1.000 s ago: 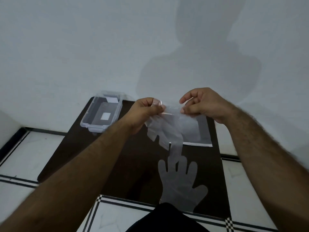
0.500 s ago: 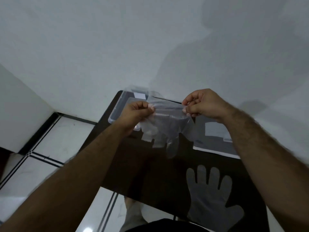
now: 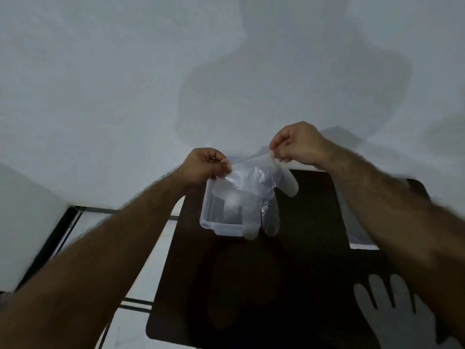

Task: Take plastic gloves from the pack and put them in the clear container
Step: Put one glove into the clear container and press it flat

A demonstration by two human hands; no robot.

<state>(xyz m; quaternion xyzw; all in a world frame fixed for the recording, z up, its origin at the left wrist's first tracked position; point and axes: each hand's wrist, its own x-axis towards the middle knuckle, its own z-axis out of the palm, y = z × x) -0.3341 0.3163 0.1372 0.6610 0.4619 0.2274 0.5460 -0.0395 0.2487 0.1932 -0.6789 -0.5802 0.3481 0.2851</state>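
The person has one plastic glove (image 3: 254, 195) stretched by its cuff between both hands, and it hangs right over the clear container (image 3: 208, 217) at the far left of the dark table (image 3: 251, 285). The left hand (image 3: 205, 164) has its fingers closed in a pinch on the cuff's left corner; the right hand (image 3: 297, 144) is closed the same way on the right corner, held a little higher. The glove's tips dangle past the container's near rim, so it is not in yet; the drop is what remains for this one. A second glove (image 3: 392, 313) lies flat on the table near the right forearm, and it too is left to do. The pack (image 3: 357, 235) sits at the right, mostly hidden behind that forearm. The container looks empty, though through the hanging glove I can't be sure. Compared with a second ago, the glove has been carried left from above the pack to above the container, and the view has swung with it.
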